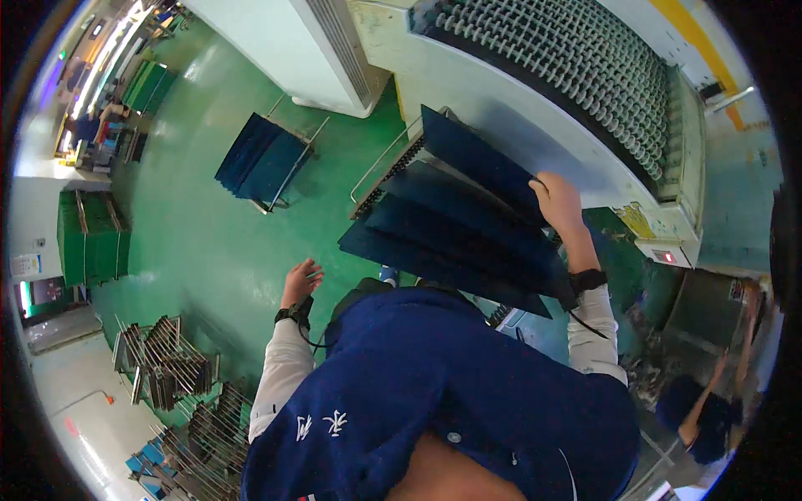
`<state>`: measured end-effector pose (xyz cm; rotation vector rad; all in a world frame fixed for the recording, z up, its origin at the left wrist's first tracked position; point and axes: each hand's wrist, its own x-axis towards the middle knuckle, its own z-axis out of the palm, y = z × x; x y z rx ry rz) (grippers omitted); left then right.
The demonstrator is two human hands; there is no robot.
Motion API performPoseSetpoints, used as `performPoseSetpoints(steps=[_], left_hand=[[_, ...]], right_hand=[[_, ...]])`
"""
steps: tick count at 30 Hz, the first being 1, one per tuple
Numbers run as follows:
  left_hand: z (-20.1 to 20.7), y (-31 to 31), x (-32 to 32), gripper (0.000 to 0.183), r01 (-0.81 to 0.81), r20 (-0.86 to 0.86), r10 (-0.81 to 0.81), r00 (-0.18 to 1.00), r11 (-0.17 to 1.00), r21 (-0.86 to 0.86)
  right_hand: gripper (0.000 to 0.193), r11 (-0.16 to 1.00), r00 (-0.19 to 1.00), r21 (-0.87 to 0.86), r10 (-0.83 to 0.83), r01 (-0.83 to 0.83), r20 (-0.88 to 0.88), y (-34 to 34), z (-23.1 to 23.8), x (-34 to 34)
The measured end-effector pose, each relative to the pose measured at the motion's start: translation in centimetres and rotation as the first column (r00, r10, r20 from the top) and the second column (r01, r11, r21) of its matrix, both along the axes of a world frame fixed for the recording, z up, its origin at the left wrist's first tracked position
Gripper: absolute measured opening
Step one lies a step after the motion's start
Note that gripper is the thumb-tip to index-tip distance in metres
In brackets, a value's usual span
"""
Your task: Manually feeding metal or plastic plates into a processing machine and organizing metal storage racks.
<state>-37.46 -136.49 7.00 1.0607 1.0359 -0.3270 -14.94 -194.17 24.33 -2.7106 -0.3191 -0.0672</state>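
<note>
My right hand [558, 200] is closed on the right edge of a dark blue panel [480, 159], which slants beside the white machine. Below and left of it, several more dark blue panels [451, 238] stand tilted in a wheeled rack [403, 157] with toothed slots along its side. Low on my left, away from the rack, my left hand [299, 282] holds nothing, its fingers loosely curled and apart. Each wrist wears a black band with a cord.
A white machine [535, 108] with a bed of rollers [576, 63] rises beyond the rack. Another rack of blue panels [263, 159] stands on the green floor, front left. Green stacks [92, 238] and bare metal racks [171, 363] are at far left. A white cabinet [284, 42] stands ahead.
</note>
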Motion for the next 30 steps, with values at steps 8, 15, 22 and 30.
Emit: performPoseSetpoints(steps=[8, 15, 22, 30], left_hand=[[0.2, -0.2, 2.6, 0.04, 0.218, 0.097, -0.223, 0.97, 0.974, 0.06], [0.3, -0.3, 3.2, 0.042, 0.156, -0.008, -0.156, 0.988, 0.988, -0.005], [1.3, -0.3, 4.0, 0.049, 0.202, -0.029, -0.201, 0.979, 0.978, 0.055], [0.6, 0.4, 4.1, 0.049, 0.203, -0.016, -0.203, 0.979, 0.979, 0.0]], right_hand=[[0.028, 0.974, 0.999, 0.22, -0.047, 0.049, -0.016, -0.1, 0.6, 0.7], [0.02, 0.997, 0.996, -0.004, -0.083, 0.083, -0.031, 1.7, -2.6, 1.1], [0.013, 0.993, 0.985, -0.089, -0.089, 0.076, -0.145, 1.9, -3.3, 2.2], [0.01, 0.997, 0.999, -0.064, -0.035, 0.035, 0.004, 1.3, 7.2, 0.8]])
